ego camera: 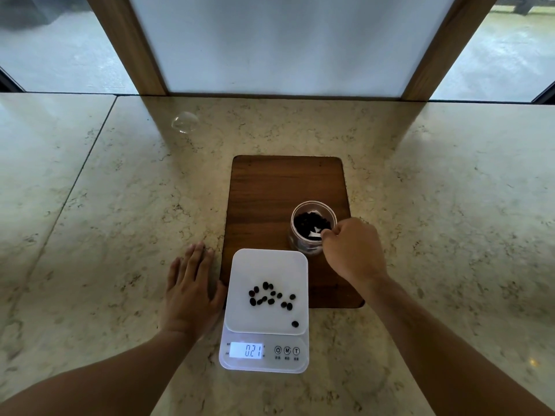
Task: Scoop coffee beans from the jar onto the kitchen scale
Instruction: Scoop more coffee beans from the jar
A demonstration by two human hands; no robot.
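Note:
A clear jar (pixel 312 207) of dark coffee beans stands open on a wooden board (pixel 270 193). My right hand (pixel 353 249) is at the jar's near right rim, fingers closed on a white scoop (pixel 315 232) that dips into the beans. A white kitchen scale (pixel 267 265) sits in front of the board, overlapping its near edge. Several beans (pixel 270 297) lie scattered on its platform, one apart near the front right corner. Its display (pixel 247 350) reads 0.21. My left hand (pixel 192 292) rests flat on the counter, left of the scale, touching its side.
The marble counter (pixel 105 220) stretches wide on both sides, with a seam at the far left. A small clear round lid or dish (pixel 184 122) lies at the back left. A wood-framed frosted window panel (pixel 282 43) rises at the counter's far edge.

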